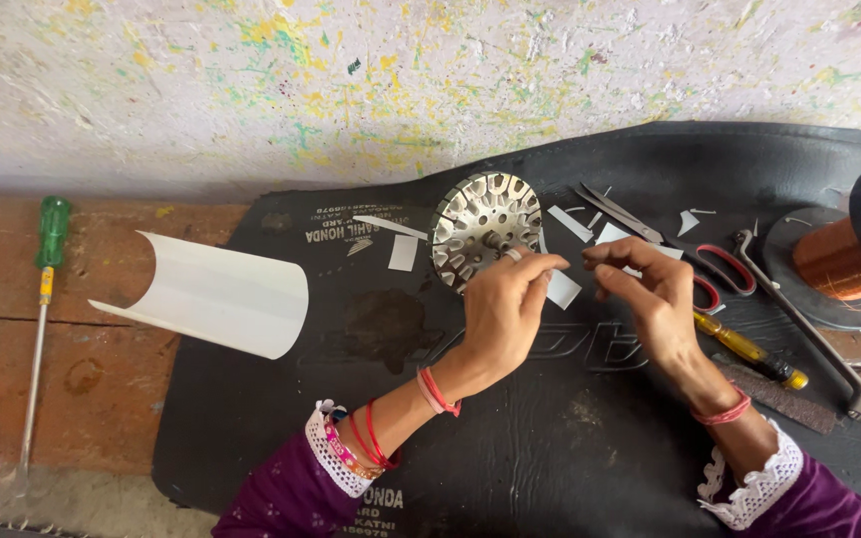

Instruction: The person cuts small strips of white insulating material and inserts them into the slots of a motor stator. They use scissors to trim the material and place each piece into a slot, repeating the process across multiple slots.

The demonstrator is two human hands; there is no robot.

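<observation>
Two bare hands meet over the middle of a black rubber mat (510, 438), pinching a small white paper strip (562, 288) between them: the left hand (503, 309) grips its upper end with thumb and fingertips, and the right hand (650, 294) pinches just beside it. Flat, pale and rectangular, the strip runs its long axis diagonally, down toward the mat's near right edge. Just behind the left hand, a round slotted metal stator core (485, 227) stands tilted, face toward the camera.
</observation>
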